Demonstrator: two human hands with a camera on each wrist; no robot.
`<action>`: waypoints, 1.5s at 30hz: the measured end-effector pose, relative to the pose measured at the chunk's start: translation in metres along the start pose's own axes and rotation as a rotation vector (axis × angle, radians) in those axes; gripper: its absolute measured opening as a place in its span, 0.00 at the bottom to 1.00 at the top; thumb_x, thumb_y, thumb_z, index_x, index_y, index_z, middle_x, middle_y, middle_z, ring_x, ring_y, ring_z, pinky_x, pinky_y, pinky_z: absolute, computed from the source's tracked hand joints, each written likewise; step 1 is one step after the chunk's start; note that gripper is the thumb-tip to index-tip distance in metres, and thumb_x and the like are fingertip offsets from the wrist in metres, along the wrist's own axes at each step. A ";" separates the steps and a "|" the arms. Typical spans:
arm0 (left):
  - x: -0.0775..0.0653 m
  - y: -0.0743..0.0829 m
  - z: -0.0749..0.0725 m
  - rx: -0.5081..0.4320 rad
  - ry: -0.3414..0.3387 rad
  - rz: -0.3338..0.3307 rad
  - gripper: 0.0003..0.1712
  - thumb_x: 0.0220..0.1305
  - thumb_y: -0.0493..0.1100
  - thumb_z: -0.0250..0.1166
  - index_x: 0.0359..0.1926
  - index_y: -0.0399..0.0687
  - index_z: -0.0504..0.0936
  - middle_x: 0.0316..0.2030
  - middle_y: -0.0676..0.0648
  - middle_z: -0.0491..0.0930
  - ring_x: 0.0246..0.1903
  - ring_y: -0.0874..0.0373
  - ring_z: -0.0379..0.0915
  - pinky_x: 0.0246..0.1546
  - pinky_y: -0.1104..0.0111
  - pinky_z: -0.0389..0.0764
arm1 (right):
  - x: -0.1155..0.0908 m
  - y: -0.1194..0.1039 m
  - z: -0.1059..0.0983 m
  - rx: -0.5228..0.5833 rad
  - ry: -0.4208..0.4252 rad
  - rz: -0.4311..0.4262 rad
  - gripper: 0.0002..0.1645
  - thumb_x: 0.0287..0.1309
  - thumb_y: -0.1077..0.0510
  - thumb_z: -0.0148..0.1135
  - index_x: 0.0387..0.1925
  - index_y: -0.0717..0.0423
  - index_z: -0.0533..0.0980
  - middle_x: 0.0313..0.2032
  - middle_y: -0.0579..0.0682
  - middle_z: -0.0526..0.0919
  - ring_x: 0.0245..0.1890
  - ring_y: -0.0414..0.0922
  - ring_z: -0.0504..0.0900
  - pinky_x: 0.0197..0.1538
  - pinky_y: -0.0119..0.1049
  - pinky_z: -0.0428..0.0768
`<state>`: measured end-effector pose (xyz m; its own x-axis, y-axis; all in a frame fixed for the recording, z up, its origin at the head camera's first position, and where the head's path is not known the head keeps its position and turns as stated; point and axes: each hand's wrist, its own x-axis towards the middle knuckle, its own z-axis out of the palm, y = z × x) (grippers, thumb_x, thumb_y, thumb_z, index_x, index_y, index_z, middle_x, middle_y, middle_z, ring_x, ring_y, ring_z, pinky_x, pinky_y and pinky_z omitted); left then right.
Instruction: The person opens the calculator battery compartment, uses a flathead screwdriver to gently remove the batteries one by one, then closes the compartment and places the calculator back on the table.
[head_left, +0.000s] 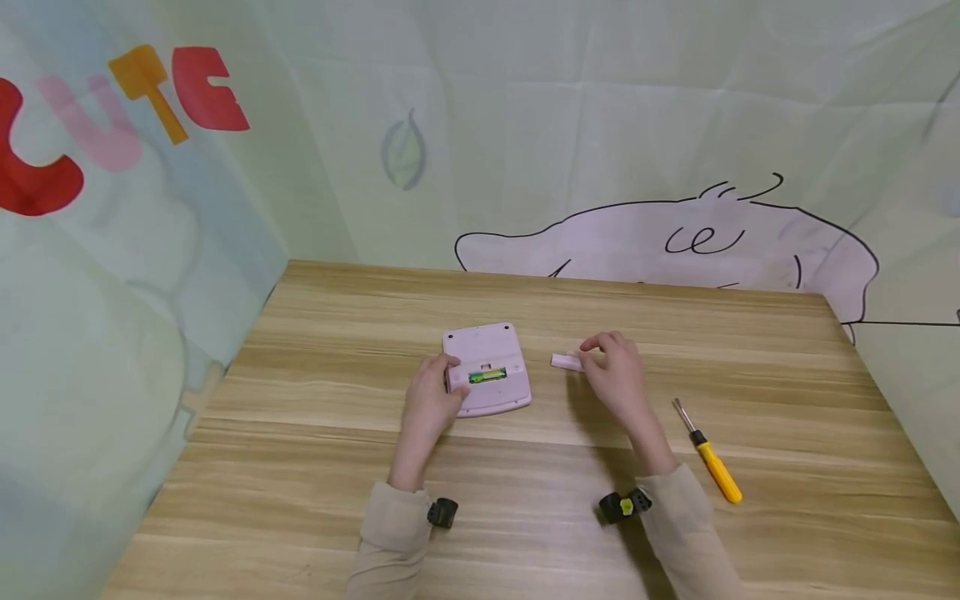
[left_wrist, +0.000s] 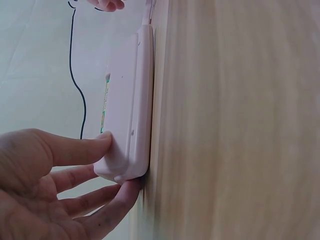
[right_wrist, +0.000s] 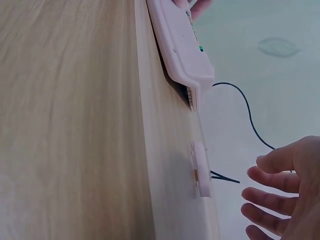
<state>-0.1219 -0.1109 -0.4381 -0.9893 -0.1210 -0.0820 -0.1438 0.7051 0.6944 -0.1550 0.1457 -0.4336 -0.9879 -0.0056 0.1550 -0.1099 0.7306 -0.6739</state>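
Observation:
A pink calculator [head_left: 483,345] lies face down on the table, its battery compartment uncovered. Inside sits a green battery [head_left: 487,377]. My left hand [head_left: 433,395] grips the calculator's left edge; in the left wrist view the thumb [left_wrist: 82,151] presses the back and the other fingers curl under the side. Right of the calculator, a small pink battery cover [right_wrist: 202,170] rests on the table. Close beside and above it hovers my right hand [head_left: 617,377]. In the right wrist view, its loosely bent fingers are apart from the cover and hold nothing.
A screwdriver [head_left: 708,454] with a yellow handle lies to the right of my right forearm, its tip pointing away from me. Behind the wooden table [head_left: 337,333] hangs a printed cloth backdrop [head_left: 562,150].

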 end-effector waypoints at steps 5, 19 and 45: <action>-0.001 0.001 0.000 -0.004 -0.002 0.004 0.24 0.56 0.38 0.68 0.54 0.39 0.76 0.54 0.37 0.75 0.53 0.43 0.73 0.56 0.52 0.73 | -0.006 0.004 -0.009 0.019 -0.005 -0.015 0.11 0.58 0.60 0.60 0.40 0.63 0.79 0.47 0.63 0.79 0.51 0.60 0.72 0.56 0.55 0.68; 0.000 0.001 -0.001 -0.014 -0.013 -0.027 0.24 0.57 0.38 0.67 0.56 0.40 0.75 0.54 0.38 0.75 0.52 0.45 0.73 0.57 0.53 0.73 | -0.022 0.012 -0.033 -0.079 -0.054 0.004 0.13 0.61 0.59 0.60 0.43 0.64 0.78 0.47 0.65 0.78 0.50 0.61 0.72 0.53 0.56 0.68; 0.000 0.001 0.000 -0.019 -0.014 -0.013 0.24 0.57 0.37 0.67 0.55 0.39 0.76 0.54 0.37 0.75 0.52 0.44 0.73 0.56 0.52 0.73 | -0.038 0.024 -0.048 -0.129 -0.057 -0.024 0.20 0.58 0.57 0.64 0.47 0.66 0.75 0.49 0.66 0.79 0.53 0.62 0.73 0.57 0.58 0.69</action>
<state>-0.1224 -0.1102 -0.4372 -0.9876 -0.1203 -0.1009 -0.1563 0.6899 0.7069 -0.1146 0.1961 -0.4210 -0.9901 -0.0606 0.1263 -0.1225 0.8115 -0.5714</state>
